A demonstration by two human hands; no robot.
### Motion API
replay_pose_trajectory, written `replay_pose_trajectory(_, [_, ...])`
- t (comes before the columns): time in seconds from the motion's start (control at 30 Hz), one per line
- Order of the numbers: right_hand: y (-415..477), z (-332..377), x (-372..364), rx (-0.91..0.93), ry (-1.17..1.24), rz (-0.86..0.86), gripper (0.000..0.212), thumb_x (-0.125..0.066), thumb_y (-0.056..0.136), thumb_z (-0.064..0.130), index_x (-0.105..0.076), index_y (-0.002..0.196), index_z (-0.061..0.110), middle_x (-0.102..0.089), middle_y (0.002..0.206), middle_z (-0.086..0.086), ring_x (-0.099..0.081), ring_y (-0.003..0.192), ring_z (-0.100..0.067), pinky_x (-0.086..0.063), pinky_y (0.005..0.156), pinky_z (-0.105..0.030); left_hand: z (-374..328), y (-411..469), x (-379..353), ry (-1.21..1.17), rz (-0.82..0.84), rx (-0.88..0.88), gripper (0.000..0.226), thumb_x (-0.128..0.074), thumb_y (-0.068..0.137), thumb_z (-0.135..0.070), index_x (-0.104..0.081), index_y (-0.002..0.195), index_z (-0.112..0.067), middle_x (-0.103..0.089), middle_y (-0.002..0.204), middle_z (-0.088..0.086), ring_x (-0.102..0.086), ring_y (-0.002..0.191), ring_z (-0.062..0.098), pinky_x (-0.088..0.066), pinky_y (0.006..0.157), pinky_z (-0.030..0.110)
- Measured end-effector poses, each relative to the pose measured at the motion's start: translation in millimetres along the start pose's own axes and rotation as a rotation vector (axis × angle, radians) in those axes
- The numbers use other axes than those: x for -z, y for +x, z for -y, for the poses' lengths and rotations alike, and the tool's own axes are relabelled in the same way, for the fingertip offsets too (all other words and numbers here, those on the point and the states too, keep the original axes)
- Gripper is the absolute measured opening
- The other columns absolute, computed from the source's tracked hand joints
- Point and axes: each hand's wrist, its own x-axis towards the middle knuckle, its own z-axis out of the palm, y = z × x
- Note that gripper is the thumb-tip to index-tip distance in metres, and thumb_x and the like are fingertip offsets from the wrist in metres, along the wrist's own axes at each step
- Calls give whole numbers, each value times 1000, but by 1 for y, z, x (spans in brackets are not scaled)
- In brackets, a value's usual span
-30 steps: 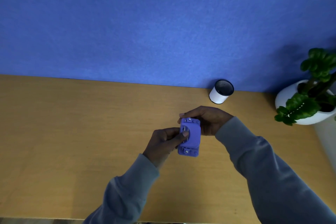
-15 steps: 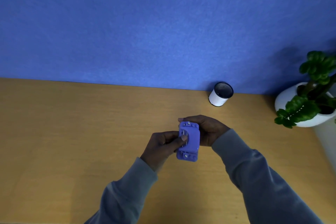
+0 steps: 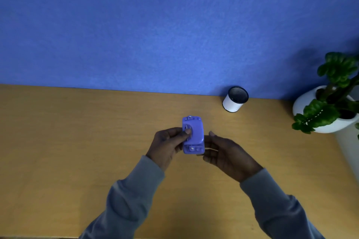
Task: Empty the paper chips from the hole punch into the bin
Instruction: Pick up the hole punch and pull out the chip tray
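Note:
The purple hole punch (image 3: 194, 132) is held above the wooden desk (image 3: 77, 132), its underside with metal rivets facing me. My left hand (image 3: 167, 145) grips its left side, with the thumb pressed on the middle of the underside. My right hand (image 3: 225, 153) sits just to the right of the punch, fingers apart, with the fingertips close to its lower right corner. Whether they touch it I cannot tell. The bin (image 3: 232, 104), a small white cylinder with a dark inside, stands at the back of the desk, to the right of and beyond the punch.
A blue partition wall (image 3: 174, 25) runs along the desk's far edge. A green plant in a white pot (image 3: 305, 110) stands at the far right, near the desk's right edge. Grey sleeves cover both of my forearms.
My right hand has let go of the back of the punch and drawn away to the right and nearer to me. The left hand keeps its grip.

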Motion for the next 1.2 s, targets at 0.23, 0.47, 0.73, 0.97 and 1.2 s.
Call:
replay_pose_trajectory(0.23, [-20,-14,-3,162,-106,32,51,-83,82,35,-73,124,8,-77,107,-10,-72,98,-21,-55,85,-28,-1,5,0,17,-4,-1,32,-82,73,-32,-79,86,-3,-75,81,9,-67,74,19,-55,69,29])
replay_pose_trajectory(0.47, [-21,-16,0,326,-197,24,35,-77,85,20,-75,118,8,-77,99,-12,-69,89,-20,-55,85,-31,-4,2,-7,8,-20,29,33,-78,79,-25,-76,93,5,-74,80,12,-70,72,21,-58,66,31])
replay_pose_trajectory(0.73, [-19,-31,1,417,-224,-49,26,-73,84,6,-79,109,7,-76,91,-14,-66,81,-23,-55,80,-37,-2,-2,-14,27,-20,59,19,-72,91,-16,-77,86,2,-75,77,11,-71,69,21,-60,64,31])
replay_pose_trajectory(0.97, [-23,-35,-13,349,-147,38,32,-78,84,12,-74,114,7,-75,105,-15,-70,95,-26,-56,86,-36,-2,-4,-12,109,-48,39,21,-72,91,-21,-77,89,0,-75,78,9,-70,73,22,-55,66,31])
replay_pose_trajectory(1.2, [-17,-38,-37,340,-203,-53,19,-83,80,22,-78,95,11,-76,89,-13,-71,85,-26,-57,81,-38,-2,-6,-19,203,-19,7,35,-72,91,-31,-74,87,3,-60,58,15,-52,48,28,-39,64,46])
